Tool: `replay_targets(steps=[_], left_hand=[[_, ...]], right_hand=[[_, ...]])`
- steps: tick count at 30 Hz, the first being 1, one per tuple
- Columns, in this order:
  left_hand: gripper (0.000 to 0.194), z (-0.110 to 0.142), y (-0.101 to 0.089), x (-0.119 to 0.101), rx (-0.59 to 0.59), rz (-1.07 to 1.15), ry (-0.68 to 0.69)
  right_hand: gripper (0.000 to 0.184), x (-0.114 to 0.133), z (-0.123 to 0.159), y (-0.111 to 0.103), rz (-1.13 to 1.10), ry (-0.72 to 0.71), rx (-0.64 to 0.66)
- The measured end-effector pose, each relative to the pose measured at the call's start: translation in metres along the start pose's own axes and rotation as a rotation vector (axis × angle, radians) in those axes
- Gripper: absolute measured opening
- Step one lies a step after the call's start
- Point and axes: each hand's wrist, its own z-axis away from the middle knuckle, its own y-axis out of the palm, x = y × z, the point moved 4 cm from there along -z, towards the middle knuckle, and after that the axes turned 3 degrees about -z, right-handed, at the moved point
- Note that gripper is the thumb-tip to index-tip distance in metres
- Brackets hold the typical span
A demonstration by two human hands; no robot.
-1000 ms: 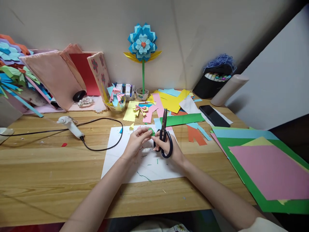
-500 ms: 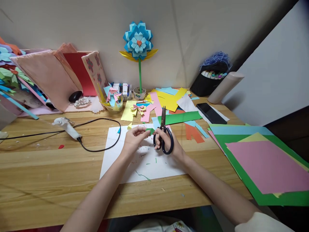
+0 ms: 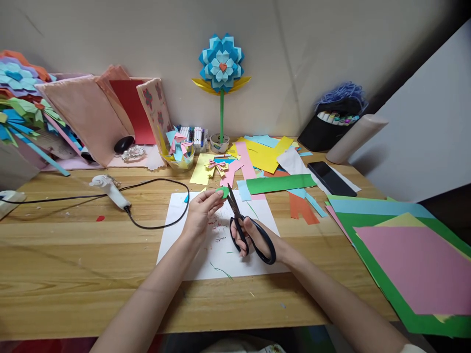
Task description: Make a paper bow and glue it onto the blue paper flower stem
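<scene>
The left hand [image 3: 201,211] pinches a small green paper piece [image 3: 223,191] between thumb and fingertips, above the far part of the white sheet [image 3: 195,264]. The right hand [image 3: 261,238] holds the black-handled scissors [image 3: 237,214], with fingers and thumb through the two loops; the loops stand apart and the blades look slightly parted, their tips right by the paper's right edge. Whether they touch it, I cannot tell.

What has just changed is the grip: the right fingertips have let go of the green piece and work the handles, so the left hand alone supports the paper and the blades are in reach of its edge. In the earlier frame both hands pinched it, while the scissors pointed away with their loops closer together.

Thin green clippings [image 3: 222,270] lie on the sheet's near part. Beyond the hands are a long green strip [image 3: 281,183] and a pink and yellow paper bow [image 3: 217,167]. Left of the sheet rests a white glue gun [image 3: 114,193]; farther back stands a blue paper flower [image 3: 222,66].
</scene>
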Motion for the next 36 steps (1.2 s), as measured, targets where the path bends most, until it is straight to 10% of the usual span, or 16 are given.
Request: replay_targets(steps=[36], left_hand=[[0.022,0.003,0.004,0.003,-0.043,0.051,-0.107]], right_hand=[[0.050,-0.017,-0.007,0.005,-0.010,-0.021,-0.226]])
